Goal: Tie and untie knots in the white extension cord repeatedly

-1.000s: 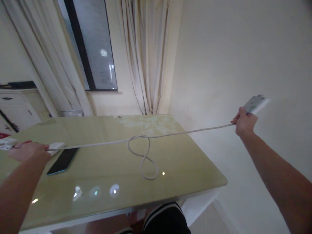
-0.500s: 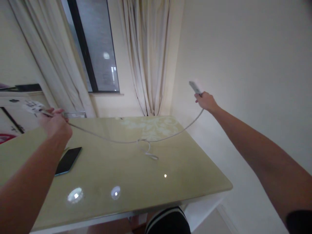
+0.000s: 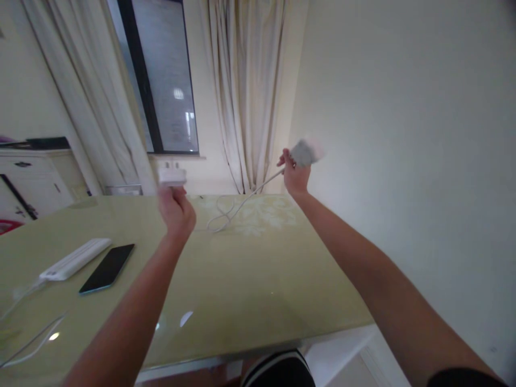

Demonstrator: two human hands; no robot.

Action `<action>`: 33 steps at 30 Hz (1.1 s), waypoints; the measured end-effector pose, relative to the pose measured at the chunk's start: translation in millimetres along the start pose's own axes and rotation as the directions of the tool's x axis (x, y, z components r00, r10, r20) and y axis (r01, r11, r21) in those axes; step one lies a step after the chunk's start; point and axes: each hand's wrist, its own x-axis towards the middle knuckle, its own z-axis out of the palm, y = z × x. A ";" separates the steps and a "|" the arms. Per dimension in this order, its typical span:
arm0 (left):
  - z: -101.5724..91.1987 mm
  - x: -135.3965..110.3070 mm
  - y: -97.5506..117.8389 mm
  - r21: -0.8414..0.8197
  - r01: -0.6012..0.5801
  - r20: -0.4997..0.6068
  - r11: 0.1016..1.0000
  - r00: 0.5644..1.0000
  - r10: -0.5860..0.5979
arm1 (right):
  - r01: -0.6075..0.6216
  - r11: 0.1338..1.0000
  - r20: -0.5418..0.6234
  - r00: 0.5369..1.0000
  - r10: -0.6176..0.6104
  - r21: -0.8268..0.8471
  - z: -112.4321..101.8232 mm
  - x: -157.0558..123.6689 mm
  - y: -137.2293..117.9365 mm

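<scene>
Above the table's far left part, my left hand (image 3: 177,212) is closed around the lower end of a white power plug (image 3: 172,177), whose prongs point up. My right hand (image 3: 297,174), held over the far right corner, grips a grey and pinkish-white block (image 3: 304,152); motion blurs it, so its kind is unclear. A thin white cable (image 3: 262,185) runs down from my right hand and falls into loose loops over the far middle of the table. From there it trails toward my left wrist.
On the left of the glossy pale-green table (image 3: 250,290) lie a black phone (image 3: 108,269), a white power strip (image 3: 76,259) and a loose white cord (image 3: 36,344). A wall (image 3: 403,107) borders the right side; curtains (image 3: 245,97) hang behind.
My hands have come closer together: the left moved right with the plug, now upright, and the right moved left with the block. The cable went from stretched wide to slack loops.
</scene>
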 end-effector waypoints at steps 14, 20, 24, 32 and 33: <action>-6.6 -163.7 -24.5 0.444 -0.306 0.694 0.842 0.711 -0.108 | -0.835 0.542 0.528 0.504 0.684 0.095 13.3 -256.1 19.7; -2.2 -193.5 -10.9 0.207 -0.081 0.836 0.975 0.532 -0.133 | -0.718 0.696 0.691 0.488 0.533 -0.030 8.1 -259.7 18.4; -5.1 -192.3 -9.5 0.431 0.045 0.720 0.901 0.585 -0.374 | -0.640 0.768 0.739 0.509 0.441 -0.017 6.1 -264.7 15.8; -9.7 -184.6 -14.1 0.264 0.480 0.739 0.836 0.456 -0.495 | -0.676 0.734 0.911 0.343 0.228 0.070 -2.8 -259.6 8.7; -7.6 -183.9 -11.4 0.205 0.539 0.765 0.817 0.433 -0.477 | -0.690 0.722 0.911 0.334 0.243 0.060 -2.8 -260.0 10.6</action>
